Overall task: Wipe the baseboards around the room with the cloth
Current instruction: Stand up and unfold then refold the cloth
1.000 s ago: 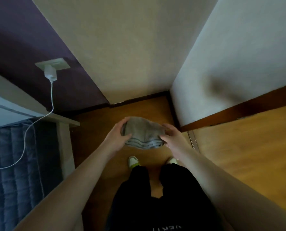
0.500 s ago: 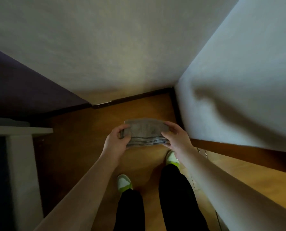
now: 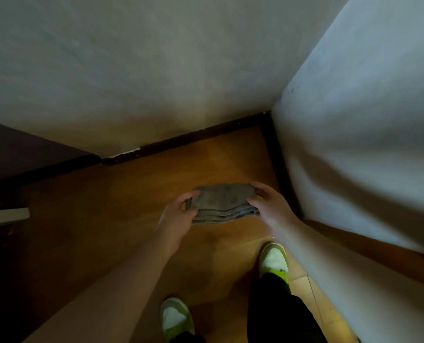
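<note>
A folded grey cloth (image 3: 224,201) is held flat in front of me above the wooden floor. My left hand (image 3: 178,216) grips its left end and my right hand (image 3: 270,206) grips its right end, thumbs on top. A dark baseboard (image 3: 193,138) runs along the foot of the pale wall ahead. It meets a second baseboard (image 3: 279,174) under the right wall at the corner. The cloth hangs short of both baseboards and touches neither.
The wooden floor (image 3: 141,206) fills the middle. My two feet in white and green shoes (image 3: 274,261) stand below the cloth. A white ledge (image 3: 5,216) juts in at the left edge. A dark purple wall (image 3: 20,147) lies at the left.
The view has moved closer to the corner and tilted down. The bed, socket and cable have left the view. My feet have stepped forward. Both hands still hold the cloth.
</note>
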Available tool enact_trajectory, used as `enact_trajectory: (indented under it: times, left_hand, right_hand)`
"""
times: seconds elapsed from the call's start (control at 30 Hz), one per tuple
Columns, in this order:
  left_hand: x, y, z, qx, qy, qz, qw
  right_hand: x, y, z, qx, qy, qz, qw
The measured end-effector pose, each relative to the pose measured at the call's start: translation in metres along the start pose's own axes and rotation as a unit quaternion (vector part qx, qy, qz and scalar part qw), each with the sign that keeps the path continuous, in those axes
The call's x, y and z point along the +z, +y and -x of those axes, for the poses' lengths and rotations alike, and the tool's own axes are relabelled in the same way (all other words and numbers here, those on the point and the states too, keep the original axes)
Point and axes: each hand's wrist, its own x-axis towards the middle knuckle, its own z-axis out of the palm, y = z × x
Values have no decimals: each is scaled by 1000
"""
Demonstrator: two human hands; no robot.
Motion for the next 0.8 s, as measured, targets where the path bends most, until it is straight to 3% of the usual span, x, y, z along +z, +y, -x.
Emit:
enact_trajectory:
  times: [0.13,0.37,0.43,0.6,0.7,0.8]
  left_hand:
    - [21,15,-59,63,32,-114,991]
    - [50,8,-149,272,78,-202,937]
    - [58,-12,-171,267,85,-208,937]
    - [69,-75,-203,142,96,-289,942]
    - [71,-95,-203,97,102,-334,932]
    - [72,-99,-202,152,122,-385,902]
  right_hand:
    - [-6,-3,-52,-36,16,19,999]
    - [-3,-6,-138,-90,33,33,995]
    - [-2,12,-159,-88,42,81,992]
    - [3,71,-195,-23,97,256,962]
    - [10,92,-194,-2,89,401,912]
    - [8,99,-187,-56,159,485,858]
